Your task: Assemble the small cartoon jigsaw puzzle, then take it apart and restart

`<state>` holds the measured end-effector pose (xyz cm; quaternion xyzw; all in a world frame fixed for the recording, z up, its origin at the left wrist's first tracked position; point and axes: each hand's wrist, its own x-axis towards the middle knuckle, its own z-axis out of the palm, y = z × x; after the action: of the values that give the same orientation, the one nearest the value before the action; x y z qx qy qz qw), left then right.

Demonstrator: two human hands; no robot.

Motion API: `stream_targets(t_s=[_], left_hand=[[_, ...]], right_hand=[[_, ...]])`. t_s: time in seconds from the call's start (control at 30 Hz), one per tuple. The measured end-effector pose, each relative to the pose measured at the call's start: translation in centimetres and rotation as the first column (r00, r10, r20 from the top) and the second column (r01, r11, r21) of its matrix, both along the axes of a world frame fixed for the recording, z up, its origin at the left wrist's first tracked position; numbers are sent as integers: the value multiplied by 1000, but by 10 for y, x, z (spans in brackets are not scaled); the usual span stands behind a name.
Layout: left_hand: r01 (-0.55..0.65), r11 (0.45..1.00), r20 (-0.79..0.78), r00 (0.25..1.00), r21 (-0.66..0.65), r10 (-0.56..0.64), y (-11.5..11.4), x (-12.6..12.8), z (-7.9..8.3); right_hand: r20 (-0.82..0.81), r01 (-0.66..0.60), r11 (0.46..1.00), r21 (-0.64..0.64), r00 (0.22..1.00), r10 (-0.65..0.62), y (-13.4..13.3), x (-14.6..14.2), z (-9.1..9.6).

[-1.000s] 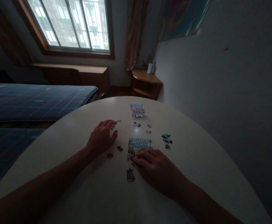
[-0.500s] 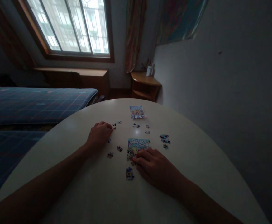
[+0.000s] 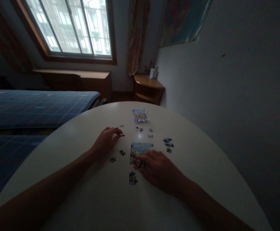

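My left hand [image 3: 108, 138] pinches a small jigsaw puzzle piece [image 3: 123, 135] between thumb and fingers, just over the round white table [image 3: 94, 199]. My right hand [image 3: 157, 166] lies over the lower right of a colourful picture card [image 3: 141, 147], fingers stretched out with the index fingertip on it. Some puzzle pieces [image 3: 138, 165] lie at the card's lower edge, partly covered by that hand. Below the card sits a joined puzzle section [image 3: 132, 178]. Loose pieces [image 3: 113, 159] lie nearer me than my left hand, another [image 3: 122, 153] beside them.
A printed packet [image 3: 140, 115] lies near the table's far edge. More pieces [image 3: 139, 129] are between it and the card, others [image 3: 168, 145] to the right. A bed with a blue plaid mattress [image 3: 38, 107] stands left, a corner shelf [image 3: 149, 81] beyond the table.
My left hand has moved slightly right and now lifts a puzzle piece. My right index fingertip has shifted up a little on the card. The view has shifted slightly.
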<state>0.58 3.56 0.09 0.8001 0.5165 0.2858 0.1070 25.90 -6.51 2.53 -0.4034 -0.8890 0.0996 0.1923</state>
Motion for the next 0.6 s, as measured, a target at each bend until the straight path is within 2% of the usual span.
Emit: stream_targets(t_s=[0.07,0.13,0.2,0.33,0.43,0.53,0.6], left_hand=[[55,998,92,994,10,-56,-11,11,5],[67,998,200,978,-15,-63,-27,24,10],[104,994,267,959,-22,-94,-45,37,15],[212,976,348,920,-54,-180,-72,53,22],[247,968,358,909,-47,-214,-78,55,21],[295,955,316,904,28,-288,-77,53,16],[398,911,236,880,108,-413,-77,51,13]], right_hand=[[-101,111,993,-44,988,-115,2,1,0],[-216,212,969,-125,947,-236,4,1,1],[-319,249,946,-206,897,-305,4,0,3],[-443,222,933,-284,832,-333,1,-4,8],[-475,201,929,-309,814,-334,2,-2,15],[-462,181,924,-338,823,-330,5,10,24],[-419,166,922,-349,853,-313,7,20,30]])
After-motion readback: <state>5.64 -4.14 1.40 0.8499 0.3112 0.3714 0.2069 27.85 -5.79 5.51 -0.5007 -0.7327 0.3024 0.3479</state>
